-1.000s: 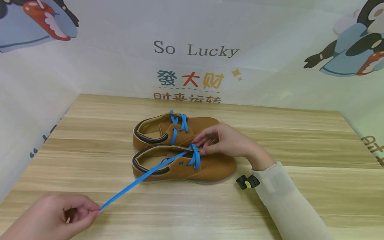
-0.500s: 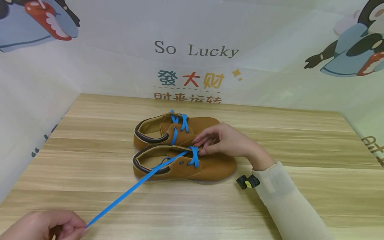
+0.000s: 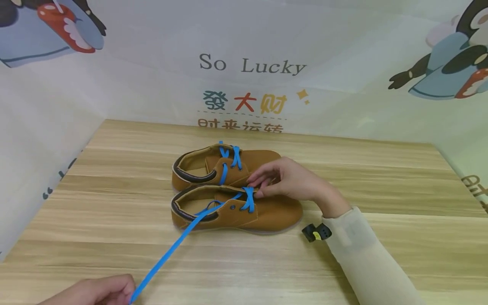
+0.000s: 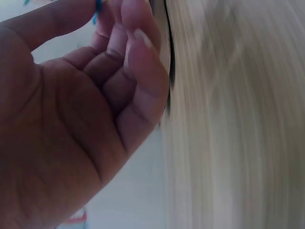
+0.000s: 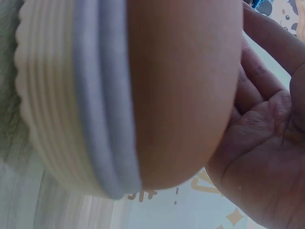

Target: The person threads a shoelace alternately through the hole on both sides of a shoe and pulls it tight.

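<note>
Two brown shoes with blue laces lie side by side on the table in the head view, toes to the right: a far shoe (image 3: 263, 157) and a near shoe (image 3: 280, 212). At the lower left edge, my left hand (image 3: 99, 291) pinches a blue shoelace (image 3: 167, 255), which runs over the near shoe's side from its lacing. My right hand (image 3: 287, 180) has thumb and fingers curled at the near shoe's crossed lacing, gripping its upper edge; the fingertips are partly hidden. In the left wrist view, blue lace shows at my left hand's (image 4: 86, 109) fingertips.
The wood-grain table (image 3: 381, 178) extends around the shoes. A printed white cloth (image 3: 152, 63) stands behind and at the sides. A small black-and-yellow device (image 3: 316, 232) shows beside my right cuff (image 3: 348, 233).
My left hand has drawn the lace toward the lower left, then shifted right and lower. The lace now bends over the shoe's edge. My right hand and the shoes hold almost still.
</note>
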{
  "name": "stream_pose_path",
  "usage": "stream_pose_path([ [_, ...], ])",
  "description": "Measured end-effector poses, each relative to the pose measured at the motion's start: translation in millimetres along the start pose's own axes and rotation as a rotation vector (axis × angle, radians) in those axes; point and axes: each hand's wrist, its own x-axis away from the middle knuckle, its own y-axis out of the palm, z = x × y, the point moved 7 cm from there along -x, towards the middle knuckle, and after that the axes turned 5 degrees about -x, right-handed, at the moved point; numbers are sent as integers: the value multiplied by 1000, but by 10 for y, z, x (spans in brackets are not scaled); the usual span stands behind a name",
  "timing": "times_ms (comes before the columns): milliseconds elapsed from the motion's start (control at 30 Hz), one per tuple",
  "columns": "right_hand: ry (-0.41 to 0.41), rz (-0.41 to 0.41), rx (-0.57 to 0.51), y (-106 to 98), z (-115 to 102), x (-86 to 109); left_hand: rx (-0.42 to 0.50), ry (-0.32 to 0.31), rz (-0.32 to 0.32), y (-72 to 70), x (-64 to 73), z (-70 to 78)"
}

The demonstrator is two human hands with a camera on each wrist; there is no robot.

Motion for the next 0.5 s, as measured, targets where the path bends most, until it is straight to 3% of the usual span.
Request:
stream_pose_path([
  [100, -3, -1, 4, 3, -4, 11, 126, 106, -78, 75, -192, 205],
  [233, -11, -3, 32, 5, -40, 25, 226, 186, -91, 65, -375, 483],
  [333, -25, -11, 60, 7, -91, 42, 231, 178, -19, -18, -483, 634],
  [500, -87, -1, 124, 0, -221, 98, 19, 156, 234, -241, -653, 914],
])
